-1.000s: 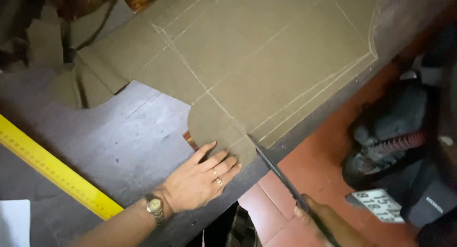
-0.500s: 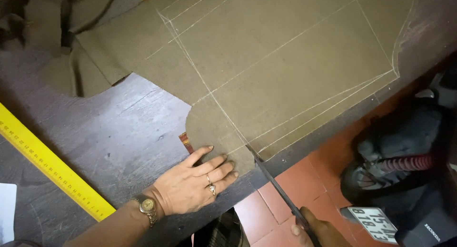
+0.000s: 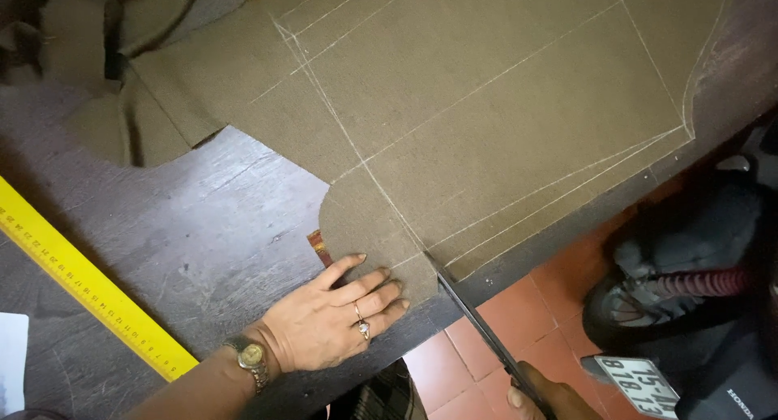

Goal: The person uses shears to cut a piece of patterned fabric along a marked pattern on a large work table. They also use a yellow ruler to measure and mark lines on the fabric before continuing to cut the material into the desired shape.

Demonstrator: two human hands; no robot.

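A large piece of olive-brown cloth (image 3: 486, 104) marked with white chalk lines lies on a dark wooden table (image 3: 203, 234). My left hand (image 3: 332, 319) lies flat, fingers spread, on the cloth's rounded lower tab near the table's front edge; it wears a ring and a wristwatch. My right hand (image 3: 547, 400) shows only partly at the bottom edge, gripping the handles of long dark scissors (image 3: 474, 315). The scissor blades point up-left and their tips meet the cloth's edge at a chalk line, right of my left fingers.
A yellow ruler (image 3: 89, 282) lies diagonally at the left. Cloth offcuts (image 3: 105, 88) sit at the upper left. A white sheet corner (image 3: 12, 359) shows at the far left. Below the table edge are red floor tiles (image 3: 519, 315) and a parked motorbike (image 3: 689, 307).
The view has shifted slightly, so the cloth sits further right and lower in the frame. My left hand stays flat on the tab. The scissors remain at the cloth's edge.
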